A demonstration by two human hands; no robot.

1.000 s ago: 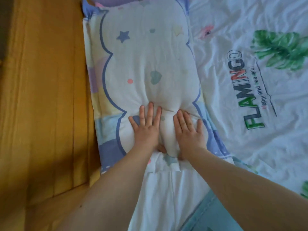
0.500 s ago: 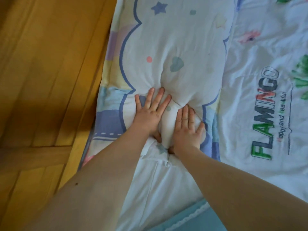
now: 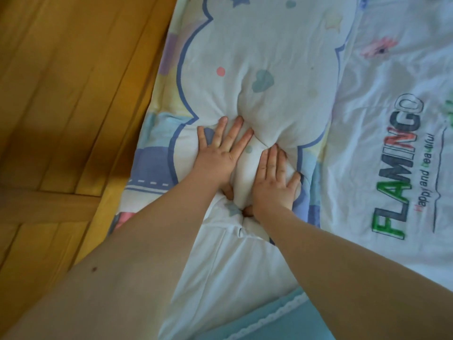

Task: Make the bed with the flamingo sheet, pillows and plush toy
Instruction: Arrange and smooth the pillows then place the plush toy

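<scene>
Wooden panel (image 3: 73, 119) borders the bed at left. Pillow (image 3: 257, 57) lies just beside it. Left hand (image 3: 218, 155) and right hand (image 3: 274, 185) press flat on the pillow's near end, fingers straight, with a ridge of pillow bulging between them. Flamingo sheet (image 3: 392, 168) covers the bed at right. Teal cloth (image 3: 282, 322) lies at the near edge.

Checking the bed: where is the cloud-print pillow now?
Head view, centre: the cloud-print pillow lies between wooden panelling at left and the flamingo sheet at right, left hand and right hand pressing it.
</scene>
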